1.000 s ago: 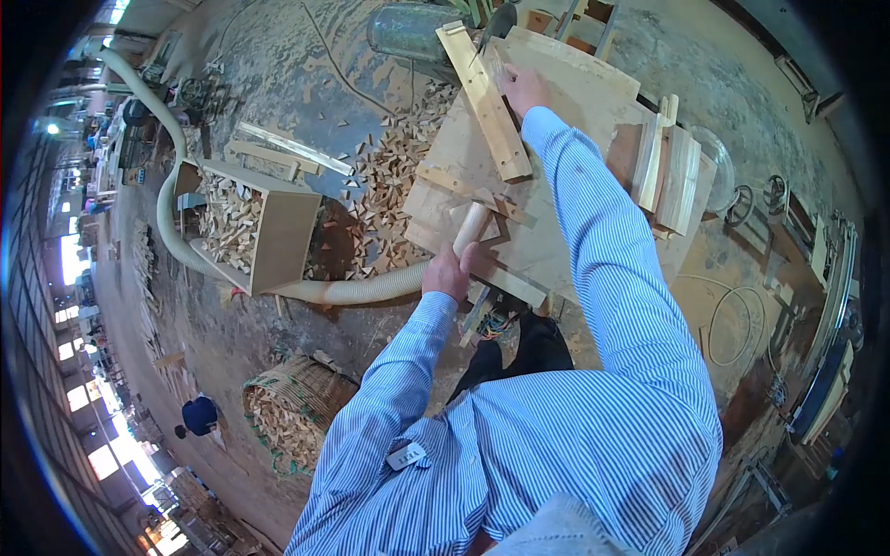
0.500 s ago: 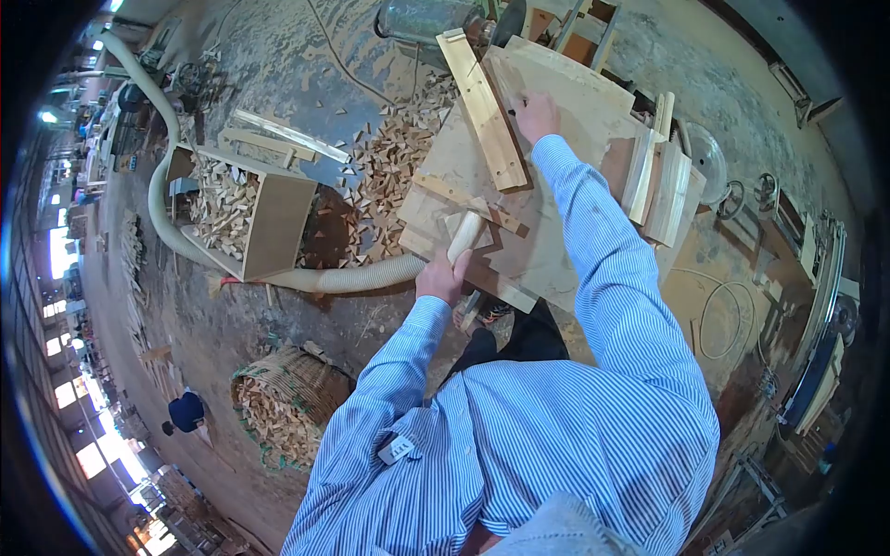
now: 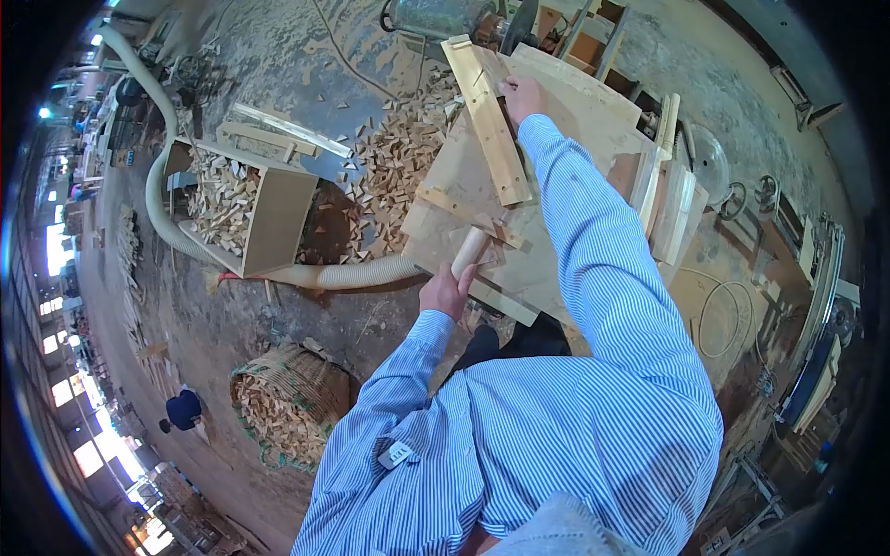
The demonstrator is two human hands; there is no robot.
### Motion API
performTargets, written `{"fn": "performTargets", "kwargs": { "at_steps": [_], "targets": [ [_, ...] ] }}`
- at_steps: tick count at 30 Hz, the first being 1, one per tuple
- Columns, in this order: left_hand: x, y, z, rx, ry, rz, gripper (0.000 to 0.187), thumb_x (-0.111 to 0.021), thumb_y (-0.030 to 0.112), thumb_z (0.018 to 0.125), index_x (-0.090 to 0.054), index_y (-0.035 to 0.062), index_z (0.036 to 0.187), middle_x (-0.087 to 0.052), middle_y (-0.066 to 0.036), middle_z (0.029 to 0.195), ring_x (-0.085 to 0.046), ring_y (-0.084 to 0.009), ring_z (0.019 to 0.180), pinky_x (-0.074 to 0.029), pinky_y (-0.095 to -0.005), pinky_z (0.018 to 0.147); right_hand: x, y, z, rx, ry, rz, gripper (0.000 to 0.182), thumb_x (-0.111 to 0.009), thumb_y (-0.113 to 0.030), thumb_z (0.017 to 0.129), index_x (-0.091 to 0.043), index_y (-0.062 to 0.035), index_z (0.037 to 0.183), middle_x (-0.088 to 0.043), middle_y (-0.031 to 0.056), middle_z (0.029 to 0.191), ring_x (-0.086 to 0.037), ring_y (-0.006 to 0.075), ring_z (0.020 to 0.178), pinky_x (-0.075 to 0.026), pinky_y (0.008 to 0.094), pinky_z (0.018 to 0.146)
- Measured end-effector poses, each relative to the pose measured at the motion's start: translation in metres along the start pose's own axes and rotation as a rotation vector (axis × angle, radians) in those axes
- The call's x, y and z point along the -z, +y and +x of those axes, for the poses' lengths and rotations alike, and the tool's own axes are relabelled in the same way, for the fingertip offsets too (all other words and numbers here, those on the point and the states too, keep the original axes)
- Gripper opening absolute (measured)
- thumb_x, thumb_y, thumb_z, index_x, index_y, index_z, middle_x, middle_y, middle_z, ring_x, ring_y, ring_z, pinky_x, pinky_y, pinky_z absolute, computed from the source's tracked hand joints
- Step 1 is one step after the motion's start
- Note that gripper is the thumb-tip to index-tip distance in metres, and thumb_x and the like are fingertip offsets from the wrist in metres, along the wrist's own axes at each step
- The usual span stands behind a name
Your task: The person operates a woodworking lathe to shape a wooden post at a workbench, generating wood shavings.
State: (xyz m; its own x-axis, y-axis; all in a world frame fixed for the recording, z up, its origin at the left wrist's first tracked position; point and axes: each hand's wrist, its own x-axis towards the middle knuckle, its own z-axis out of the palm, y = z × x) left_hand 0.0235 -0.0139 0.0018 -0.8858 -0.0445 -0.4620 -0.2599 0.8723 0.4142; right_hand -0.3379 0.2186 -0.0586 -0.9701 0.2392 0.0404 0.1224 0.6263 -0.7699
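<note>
My left hand [image 3: 446, 293] is wrapped round the lower end of a pale wooden cylinder [image 3: 471, 248], which points away from me over the near edge of the worktable [image 3: 565, 213]. Just beyond its far end, a narrow wooden strip [image 3: 468, 215] with holes lies across the table. My right hand [image 3: 523, 98] is at the right edge of a long wooden board [image 3: 489, 120], near its far end. Its fingers are curled in, and anything between them is too small to make out.
Many small wood offcuts [image 3: 394, 176] lie left of the table. More fill a wooden box [image 3: 283, 218] and a wicker basket [image 3: 315, 385]. A ribbed hose [image 3: 362, 274] runs beside the table. Wood pieces [image 3: 669, 208] lie on its right side, near a round disc [image 3: 709, 165].
My right hand has moved left to the long board's edge. The cylinder in my left hand has drawn back slightly towards me. The view has shifted a little.
</note>
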Motion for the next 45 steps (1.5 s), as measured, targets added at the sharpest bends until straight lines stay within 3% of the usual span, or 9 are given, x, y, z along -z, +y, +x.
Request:
{"fn": "performTargets", "kwargs": {
  "at_steps": [9,23,25,27,34,37,40,43,45],
  "targets": [
    [-0.001,0.018,0.022,0.004,-0.016,0.015,0.061,-0.048,0.062,0.101,-0.056,0.0009,0.104,-0.069,-0.028,0.086,-0.068,-0.0482,0.083,-0.053,-0.0561,0.074,0.003,0.008,0.027,0.013,0.055,0.033,0.026,-0.072,-0.027,0.091,-0.079,-0.0073,0.106,-0.074,0.0217,0.102,-0.070,0.0409,0.096,-0.054,0.0483,0.088],
    [-0.004,0.071,0.076,-0.026,0.046,0.016,0.065,-0.047,0.061,0.102,-0.057,-0.0028,0.107,-0.068,-0.031,0.088,-0.067,-0.0497,0.087,-0.052,-0.0570,0.076,0.033,0.015,0.088,0.040,0.103,-0.038,0.028,-0.073,-0.032,0.087,-0.080,-0.0096,0.103,-0.074,0.0197,0.105,-0.069,0.0384,0.100,-0.052,0.0492,0.092],
    [-0.007,0.073,0.078,-0.036,0.071,0.016,0.064,-0.048,0.061,0.102,-0.057,-0.0026,0.105,-0.068,-0.031,0.087,-0.067,-0.0496,0.086,-0.052,-0.0565,0.075,0.036,0.011,0.088,0.046,0.122,-0.021,0.030,-0.073,-0.033,0.086,-0.080,-0.0095,0.103,-0.074,0.0192,0.106,-0.069,0.0382,0.101,-0.053,0.0489,0.093],
    [-0.007,0.071,0.079,-0.045,0.080,0.002,0.064,-0.048,0.061,0.102,-0.056,-0.0025,0.104,-0.068,-0.031,0.087,-0.067,-0.0496,0.085,-0.052,-0.0566,0.075,0.037,0.013,0.083,0.047,0.133,-0.134,0.037,-0.075,-0.038,0.086,-0.079,-0.0122,0.112,-0.076,0.0153,0.108,-0.072,0.0343,0.102,-0.054,0.0425,0.094],
    [-0.010,0.060,0.069,-0.050,0.100,0.039,0.063,-0.048,0.061,0.102,-0.056,-0.0017,0.101,-0.068,-0.031,0.087,-0.066,-0.0499,0.084,-0.052,-0.0571,0.075,0.061,0.018,0.068,-0.053,0.110,-0.010,0.038,-0.075,-0.035,0.082,-0.078,-0.0096,0.109,-0.074,0.0189,0.111,-0.070,0.0360,0.104,-0.053,0.0463,0.097],
    [-0.010,0.051,0.059,-0.052,0.093,0.027,0.062,-0.048,0.060,0.102,-0.056,-0.0013,0.100,-0.068,-0.031,0.088,-0.066,-0.0504,0.085,-0.051,-0.0579,0.075,0.076,0.004,0.043,0.134,0.284,-0.238,0.036,-0.074,-0.035,0.083,-0.078,-0.0083,0.107,-0.074,0.0197,0.108,-0.070,0.0372,0.102,-0.053,0.0463,0.096],
    [-0.010,0.039,0.048,-0.068,0.101,0.019,0.064,-0.048,0.063,0.101,-0.057,-0.0004,0.106,-0.070,-0.030,0.090,-0.069,-0.0488,0.087,-0.054,-0.0567,0.076,0.069,-0.005,0.022,0.187,0.052,-0.213,0.034,-0.073,-0.035,0.085,-0.078,-0.0077,0.104,-0.074,0.0191,0.105,-0.069,0.0376,0.102,-0.053,0.0471,0.094],
    [-0.009,0.029,0.036,-0.080,0.120,-0.019,0.061,-0.050,0.060,0.101,-0.055,-0.0009,0.099,-0.068,-0.030,0.087,-0.066,-0.0506,0.083,-0.051,-0.0587,0.074,0.054,0.002,0.003,0.009,0.136,-0.078,0.032,-0.073,-0.036,0.086,-0.078,-0.0081,0.101,-0.074,0.0194,0.104,-0.069,0.0372,0.102,-0.053,0.0478,0.094],
    [-0.006,0.024,0.027,-0.071,0.103,-0.018,0.060,-0.050,0.060,0.101,-0.055,-0.0007,0.099,-0.068,-0.030,0.086,-0.066,-0.0500,0.084,-0.051,-0.0583,0.073,0.049,0.008,-0.003,-0.130,0.007,-0.138,0.032,-0.072,-0.038,0.088,-0.079,-0.0088,0.096,-0.074,0.0183,0.104,-0.069,0.0369,0.101,-0.053,0.0471,0.093]
  ]
}}
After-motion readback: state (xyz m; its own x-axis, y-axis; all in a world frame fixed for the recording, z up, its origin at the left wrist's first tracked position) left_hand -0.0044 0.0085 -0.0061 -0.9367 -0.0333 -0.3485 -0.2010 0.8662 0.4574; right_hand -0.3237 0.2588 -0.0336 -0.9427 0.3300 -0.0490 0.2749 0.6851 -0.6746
